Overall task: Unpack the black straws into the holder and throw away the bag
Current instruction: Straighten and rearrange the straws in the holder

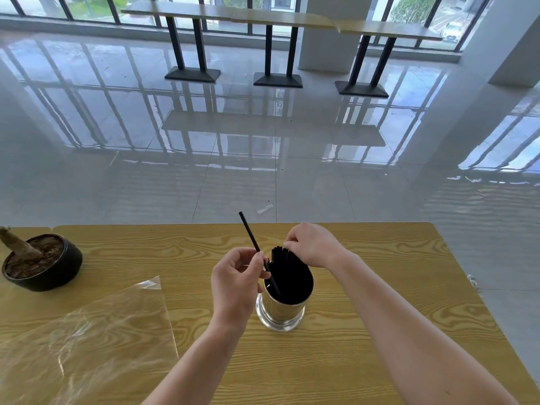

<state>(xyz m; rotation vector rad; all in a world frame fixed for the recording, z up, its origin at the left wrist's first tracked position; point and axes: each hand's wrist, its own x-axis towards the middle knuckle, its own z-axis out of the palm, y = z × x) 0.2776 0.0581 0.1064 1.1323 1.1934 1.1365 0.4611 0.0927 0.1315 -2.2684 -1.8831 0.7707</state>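
Standing upright at table centre, shiny metal holder (285, 308) packed with black straws (287, 267), tips fanned above the rim at 12 o'clock. Left hand (238, 283) at holder's 9 o'clock, pinching a single straw (250, 233); lower end inside the rim, upper end tilted toward 11. Right hand (311, 244) at 1 o'clock, fingertips closed on the bunch's tips. Empty clear bag (87, 337) flat on the wood-grain table (365, 258), at 8 o'clock, well apart. Black pot (43, 264) with soil and a stump at 9, table edge. Beyond: glossy tiled floor (263, 135), windows.
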